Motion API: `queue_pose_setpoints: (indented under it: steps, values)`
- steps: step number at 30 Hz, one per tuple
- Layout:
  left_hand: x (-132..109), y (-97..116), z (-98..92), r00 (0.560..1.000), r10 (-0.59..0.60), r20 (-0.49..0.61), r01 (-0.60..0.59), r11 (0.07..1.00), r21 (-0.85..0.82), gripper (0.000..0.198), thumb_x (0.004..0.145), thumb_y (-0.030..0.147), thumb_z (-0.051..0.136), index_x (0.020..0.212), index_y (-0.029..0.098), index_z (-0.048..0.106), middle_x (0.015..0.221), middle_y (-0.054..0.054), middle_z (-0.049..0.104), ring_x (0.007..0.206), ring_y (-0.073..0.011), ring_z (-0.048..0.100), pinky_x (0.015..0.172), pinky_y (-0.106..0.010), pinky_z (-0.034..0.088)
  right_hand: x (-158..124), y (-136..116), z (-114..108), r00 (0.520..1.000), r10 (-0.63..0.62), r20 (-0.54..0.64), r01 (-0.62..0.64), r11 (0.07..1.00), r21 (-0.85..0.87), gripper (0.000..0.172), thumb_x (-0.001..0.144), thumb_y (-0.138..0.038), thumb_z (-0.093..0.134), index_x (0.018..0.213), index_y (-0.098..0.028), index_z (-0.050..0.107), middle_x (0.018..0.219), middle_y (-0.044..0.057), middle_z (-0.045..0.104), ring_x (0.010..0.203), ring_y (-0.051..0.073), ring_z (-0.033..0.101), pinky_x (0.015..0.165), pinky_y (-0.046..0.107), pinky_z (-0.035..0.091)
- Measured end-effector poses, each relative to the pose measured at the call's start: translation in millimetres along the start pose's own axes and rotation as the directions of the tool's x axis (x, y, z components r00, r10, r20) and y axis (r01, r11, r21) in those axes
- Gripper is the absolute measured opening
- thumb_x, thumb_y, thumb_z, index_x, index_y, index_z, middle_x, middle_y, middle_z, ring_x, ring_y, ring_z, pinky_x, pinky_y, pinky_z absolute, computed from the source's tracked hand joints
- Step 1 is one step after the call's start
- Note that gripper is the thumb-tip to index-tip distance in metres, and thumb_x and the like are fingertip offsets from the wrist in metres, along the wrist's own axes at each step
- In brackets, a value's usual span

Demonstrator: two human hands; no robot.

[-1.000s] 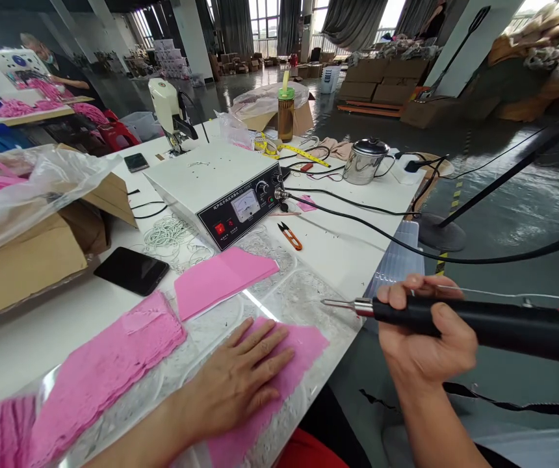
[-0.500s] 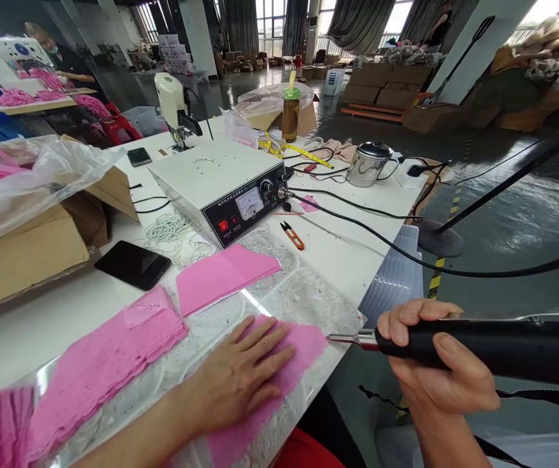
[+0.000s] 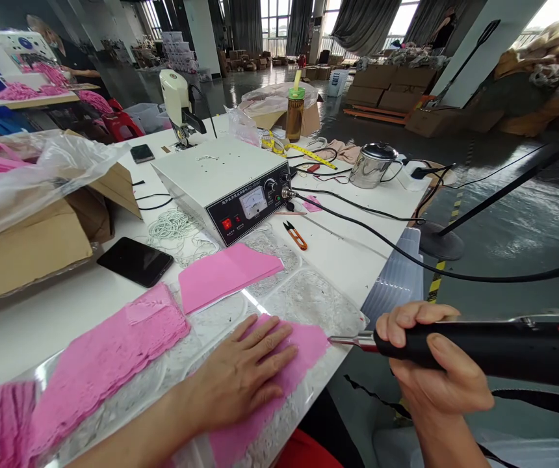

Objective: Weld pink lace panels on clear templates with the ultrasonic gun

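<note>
My left hand (image 3: pixel 247 370) lies flat, fingers stretched, on a pink fabric piece (image 3: pixel 306 348), which rests on a clear, scuffed sheet (image 3: pixel 325 296) at the table's near edge. My right hand (image 3: pixel 435 364) is wrapped round a black handheld ultrasonic welder (image 3: pixel 498 351). Its metal tip meets the right corner of the pink fabric. Beyond my left hand sits a smooth pink stack of cut pieces (image 3: pixel 228 273). To the left is a thicker stack of pink pieces with ragged edges (image 3: pixel 108 351). Part of the fabric is hidden under my left hand and forearm.
A white control box (image 3: pixel 225 185) with a dial stands behind the fabric; a black cable crosses to the right. Orange thread snips (image 3: pixel 296 235), a black phone (image 3: pixel 136 261), a steel mug (image 3: pixel 373 166) and a brown bottle (image 3: pixel 294 117) are on the table. A cardboard box (image 3: pixel 26 240) stands left.
The view has shifted very slightly. Both hands keep almost the same places, the left pressed on the fabric and the welder's tip still at its corner.
</note>
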State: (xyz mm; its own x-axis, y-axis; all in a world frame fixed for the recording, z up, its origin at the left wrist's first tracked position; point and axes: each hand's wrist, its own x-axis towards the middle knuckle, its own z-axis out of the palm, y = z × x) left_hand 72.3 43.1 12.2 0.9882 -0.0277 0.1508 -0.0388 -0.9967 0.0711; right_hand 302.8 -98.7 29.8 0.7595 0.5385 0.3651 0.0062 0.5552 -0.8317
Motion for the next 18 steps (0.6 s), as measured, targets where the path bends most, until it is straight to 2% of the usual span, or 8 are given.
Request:
queue_pose_setpoints:
  steps: [6,13,16,18]
  values:
    - [-0.3,0.0,-1.1,0.999,-0.004,0.043,0.004,1.000,-0.010,0.049,0.104,0.046,0.038,0.144,0.019,0.046,0.151,-0.010,0.044,0.138,-0.0315,0.044,0.112,-0.050,0.037,-0.4,-4.2,2.8,0.999,0.041,-0.021,-0.040,0.997,0.062,0.013,0.071,-0.030,0.074,0.076,-0.022,0.067,0.066,-0.002,0.058,0.046,0.011,0.052,0.044,0.029,0.046]
    - [0.1,-0.6,2.1,0.996,-0.018,0.082,0.025,0.996,-0.089,0.051,0.103,0.049,0.039,0.146,0.021,0.043,0.153,-0.010,0.041,0.140,-0.0327,0.041,0.114,-0.053,0.033,0.1,-6.0,5.3,0.998,0.057,-0.034,-0.056,0.997,0.052,0.013,0.067,-0.030,0.074,0.075,-0.021,0.067,0.066,-0.002,0.060,0.046,0.011,0.052,0.045,0.030,0.044]
    - [-0.5,-0.4,-0.4,0.995,-0.039,0.092,0.052,0.988,-0.143,0.052,0.103,0.051,0.035,0.146,0.022,0.043,0.154,-0.010,0.040,0.141,-0.0324,0.038,0.115,-0.053,0.031,-0.9,-11.2,3.7,0.989,0.128,-0.074,-0.124,0.990,0.067,0.018,0.064,-0.031,0.074,0.078,-0.021,0.069,0.068,-0.002,0.059,0.046,0.011,0.049,0.045,0.032,0.039]
    - [-4.1,-0.5,-3.8,0.993,-0.064,0.102,0.080,0.983,-0.163,0.052,0.104,0.051,0.034,0.144,0.021,0.046,0.155,-0.011,0.038,0.144,-0.0319,0.034,0.117,-0.053,0.028,-2.6,-15.4,-0.3,0.975,0.199,-0.099,-0.188,0.976,0.109,0.025,0.064,-0.031,0.075,0.088,-0.022,0.071,0.072,-0.002,0.058,0.049,0.010,0.047,0.047,0.033,0.037]
